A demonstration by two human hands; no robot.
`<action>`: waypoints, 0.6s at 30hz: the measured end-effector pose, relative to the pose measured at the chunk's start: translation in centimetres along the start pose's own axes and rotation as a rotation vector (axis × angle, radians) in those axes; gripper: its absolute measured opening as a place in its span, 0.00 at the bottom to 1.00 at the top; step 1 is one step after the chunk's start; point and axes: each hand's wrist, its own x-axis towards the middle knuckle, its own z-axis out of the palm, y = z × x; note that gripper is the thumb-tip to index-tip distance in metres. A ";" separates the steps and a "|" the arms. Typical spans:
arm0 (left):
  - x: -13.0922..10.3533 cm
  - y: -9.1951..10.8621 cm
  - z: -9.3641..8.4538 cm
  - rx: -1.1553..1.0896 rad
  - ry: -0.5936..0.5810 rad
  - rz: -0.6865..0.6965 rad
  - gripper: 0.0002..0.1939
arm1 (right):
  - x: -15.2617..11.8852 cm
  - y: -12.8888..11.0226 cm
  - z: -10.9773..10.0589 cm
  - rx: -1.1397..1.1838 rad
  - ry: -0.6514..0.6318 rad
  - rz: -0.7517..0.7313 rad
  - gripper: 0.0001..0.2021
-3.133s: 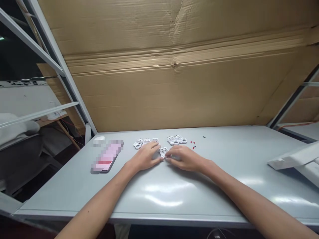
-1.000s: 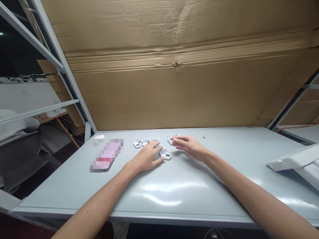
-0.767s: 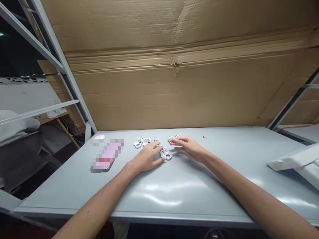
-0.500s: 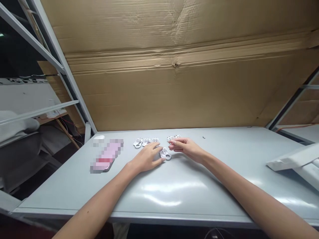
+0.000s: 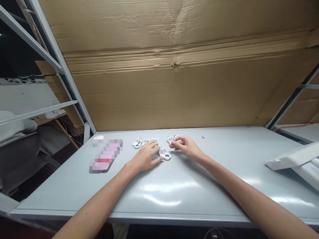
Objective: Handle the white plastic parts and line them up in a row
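A white plastic part with a round hole [image 5: 165, 154] lies on the grey table, its left end between the thumb and forefinger of my left hand [image 5: 147, 156]. Those two fingers touch its edges, while the other fingers reach over toward a row of similar white parts [image 5: 137, 143]; some of that row is hidden. My right hand [image 5: 187, 146] is closed in a pinch just beyond the held part, beside another pair of white parts [image 5: 169, 139]. What lies between its fingertips is too small to make out.
A pink phone-like object [image 5: 108, 156], blurred, lies to the left, with a small white item [image 5: 100, 137] behind it. White packaging pieces [image 5: 294, 157] rest at the right. Cardboard [image 5: 174, 93] walls the back. A small dark scrap [image 5: 203, 137] lies at the back right.
My right hand has shifted slightly away from the held part, toward the pair of white parts behind, its fingers more curled. My left hand and its part stay in place.
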 end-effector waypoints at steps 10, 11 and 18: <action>-0.2 0.3 0.2 -0.015 -0.065 -0.046 0.23 | -0.4 0.4 0.6 -0.438 -0.009 -0.354 0.07; -0.3 0.4 0.3 -0.019 -0.069 -0.046 0.24 | -0.4 0.5 0.8 -0.452 -0.006 -0.378 0.06; -0.4 0.4 0.5 -0.011 -0.084 -0.049 0.26 | -0.5 1.3 2.0 -0.521 0.028 -0.443 0.07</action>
